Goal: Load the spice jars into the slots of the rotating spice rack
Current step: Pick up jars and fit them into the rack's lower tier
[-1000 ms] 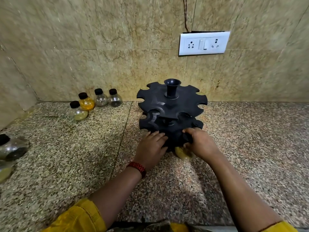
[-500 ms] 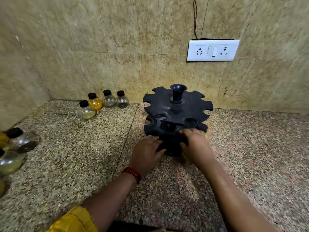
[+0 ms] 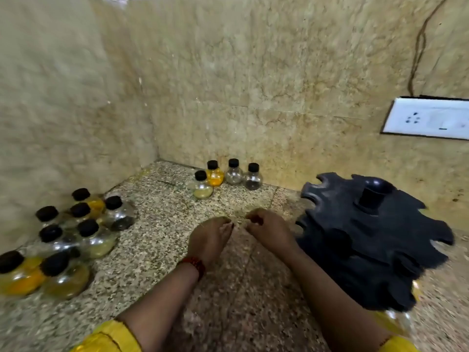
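Note:
The black two-tier rotating spice rack stands at the right on the speckled counter. A jar with yellowish contents hangs in a lower slot at its front. My left hand and my right hand hover side by side over the counter, left of the rack, fingers loosely curled and holding nothing. Several round glass spice jars with black caps cluster at the left. Another small group of jars stands by the back wall. The frame is blurred by motion.
Stone walls meet in a corner behind the counter. A white socket plate with a cable above it hangs on the wall above the rack.
Both hands have come off the rack's lower tier and moved left over the counter. The view has swung left, bringing the left jar cluster into sight.

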